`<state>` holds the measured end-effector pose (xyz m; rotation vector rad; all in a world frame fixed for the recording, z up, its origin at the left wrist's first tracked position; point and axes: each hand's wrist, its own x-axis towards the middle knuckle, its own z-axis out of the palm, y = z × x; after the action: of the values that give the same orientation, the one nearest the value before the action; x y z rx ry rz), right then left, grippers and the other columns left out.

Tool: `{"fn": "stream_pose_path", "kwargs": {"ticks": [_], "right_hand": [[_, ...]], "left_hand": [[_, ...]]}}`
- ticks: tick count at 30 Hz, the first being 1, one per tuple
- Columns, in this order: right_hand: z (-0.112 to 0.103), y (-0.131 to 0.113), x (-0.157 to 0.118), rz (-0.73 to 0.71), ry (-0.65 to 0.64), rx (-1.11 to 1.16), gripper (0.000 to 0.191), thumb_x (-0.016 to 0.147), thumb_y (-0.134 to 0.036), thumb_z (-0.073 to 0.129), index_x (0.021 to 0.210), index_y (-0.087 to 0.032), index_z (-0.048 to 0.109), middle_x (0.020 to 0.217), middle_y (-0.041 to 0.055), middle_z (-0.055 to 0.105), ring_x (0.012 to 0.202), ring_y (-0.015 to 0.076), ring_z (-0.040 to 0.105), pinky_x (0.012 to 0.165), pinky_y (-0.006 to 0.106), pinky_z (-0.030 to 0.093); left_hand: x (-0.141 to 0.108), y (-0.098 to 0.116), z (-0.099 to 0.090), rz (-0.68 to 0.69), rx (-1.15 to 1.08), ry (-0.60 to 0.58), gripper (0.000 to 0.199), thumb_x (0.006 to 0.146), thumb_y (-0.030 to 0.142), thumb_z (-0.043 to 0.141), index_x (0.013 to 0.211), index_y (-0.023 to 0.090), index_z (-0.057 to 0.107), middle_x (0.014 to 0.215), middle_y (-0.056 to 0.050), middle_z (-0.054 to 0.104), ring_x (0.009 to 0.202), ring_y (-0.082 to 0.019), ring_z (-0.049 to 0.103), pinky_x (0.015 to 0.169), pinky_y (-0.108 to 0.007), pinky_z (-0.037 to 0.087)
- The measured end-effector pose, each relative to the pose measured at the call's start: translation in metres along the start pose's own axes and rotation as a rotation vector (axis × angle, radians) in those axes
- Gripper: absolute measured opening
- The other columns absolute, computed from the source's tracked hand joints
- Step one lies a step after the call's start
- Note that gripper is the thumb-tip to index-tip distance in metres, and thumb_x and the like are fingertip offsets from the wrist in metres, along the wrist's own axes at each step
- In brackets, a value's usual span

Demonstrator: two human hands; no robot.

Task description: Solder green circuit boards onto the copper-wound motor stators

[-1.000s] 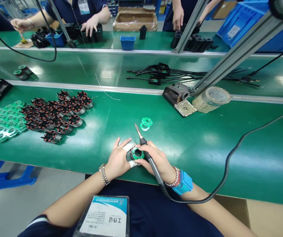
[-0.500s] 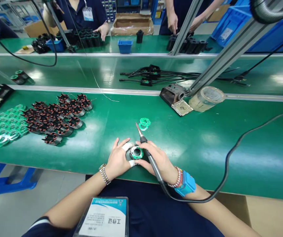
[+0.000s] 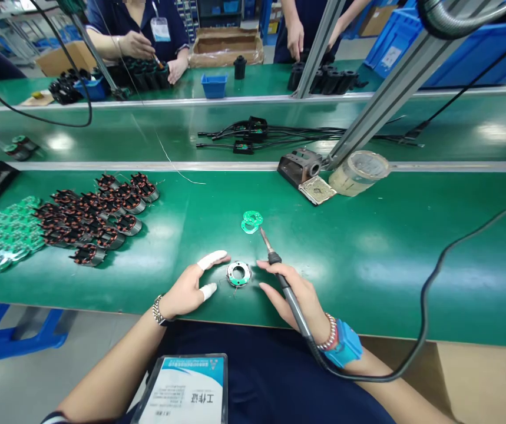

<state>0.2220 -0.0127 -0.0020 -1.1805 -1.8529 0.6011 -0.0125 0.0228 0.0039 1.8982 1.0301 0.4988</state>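
Grips the soldering iron [image 3: 294,306] in the right hand [image 3: 306,297], long axis slanting forward-left. Has the left hand [image 3: 186,291] open, with the motor ring [image 3: 238,282] between both hands on the table [image 3: 367,265], hole facing up.

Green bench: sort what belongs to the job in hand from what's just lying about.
Likely the job's:
board-topped ring near left hand
soldering iron in right hand
copper-wound parts
green boards

Apparently just lying about:
black cables
small blue bin
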Motion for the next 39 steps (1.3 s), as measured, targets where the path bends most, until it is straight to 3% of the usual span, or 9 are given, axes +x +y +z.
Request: {"fn": "stream_pose_path", "kwargs": {"ticks": [5, 9, 16, 21, 29, 39], "right_hand": [[0.008, 0.001, 0.001, 0.022, -0.004, 0.043, 0.029, 0.080, -0.012, 0.053, 0.105, -0.023, 0.044, 0.106, 0.0101, 0.065, 0.095, 0.0203, 0.063, 0.084, 0.036, 0.052], [0.009, -0.002, 0.000, -0.015, 0.049, 0.058, 0.026, 0.081, -0.009, 0.051, 0.103, -0.023, 0.047, 0.100, 0.0078, 0.066, 0.092, 0.0187, 0.064, 0.083, 0.033, 0.052], [0.004, -0.005, -0.004, -0.042, 0.058, 0.079, 0.028, 0.080, -0.005, 0.050, 0.102, -0.023, 0.047, 0.098, 0.0065, 0.066, 0.093, 0.0171, 0.063, 0.084, 0.029, 0.051], [0.004, -0.005, -0.004, -0.043, 0.009, 0.088, 0.028, 0.080, -0.006, 0.050, 0.102, -0.023, 0.045, 0.103, 0.0076, 0.065, 0.099, 0.0181, 0.061, 0.087, 0.031, 0.050], [0.007, -0.003, -0.007, -0.015, -0.089, 0.049, 0.029, 0.081, -0.008, 0.048, 0.106, -0.022, 0.043, 0.109, 0.0101, 0.063, 0.104, 0.0194, 0.059, 0.086, 0.033, 0.050], [0.014, 0.000, -0.006, -0.010, -0.120, 0.014, 0.031, 0.081, -0.010, 0.047, 0.108, -0.022, 0.040, 0.112, 0.0117, 0.060, 0.105, 0.0204, 0.058, 0.086, 0.035, 0.051]], "left_hand": [[0.005, 0.003, 0.011, -0.086, 0.170, 0.042, 0.061, 0.069, 0.030, 0.064, 0.125, 0.021, 0.041, 0.129, -0.008, 0.051, 0.122, -0.026, 0.042, 0.105, -0.046, 0.030], [0.008, 0.009, 0.017, -0.040, 0.151, 0.108, 0.058, 0.067, 0.031, 0.067, 0.120, 0.021, 0.046, 0.120, -0.008, 0.058, 0.114, -0.026, 0.050, 0.105, -0.047, 0.028], [0.012, 0.009, 0.029, 0.047, 0.105, 0.282, 0.045, 0.068, 0.029, 0.067, 0.109, 0.018, 0.054, 0.104, -0.010, 0.063, 0.096, -0.024, 0.060, 0.086, -0.040, 0.048], [0.012, 0.008, 0.040, 0.089, 0.148, 0.420, 0.037, 0.066, 0.032, 0.070, 0.097, 0.016, 0.058, 0.089, -0.009, 0.064, 0.085, -0.022, 0.062, 0.076, -0.037, 0.051], [0.012, 0.010, 0.041, 0.111, 0.137, 0.413, 0.033, 0.067, 0.033, 0.070, 0.094, 0.017, 0.059, 0.084, -0.007, 0.064, 0.080, -0.020, 0.062, 0.072, -0.034, 0.051], [0.016, 0.015, 0.042, 0.085, 0.120, 0.384, 0.027, 0.068, 0.031, 0.069, 0.091, 0.019, 0.061, 0.083, -0.005, 0.064, 0.079, -0.020, 0.062, 0.073, -0.034, 0.051]]}}
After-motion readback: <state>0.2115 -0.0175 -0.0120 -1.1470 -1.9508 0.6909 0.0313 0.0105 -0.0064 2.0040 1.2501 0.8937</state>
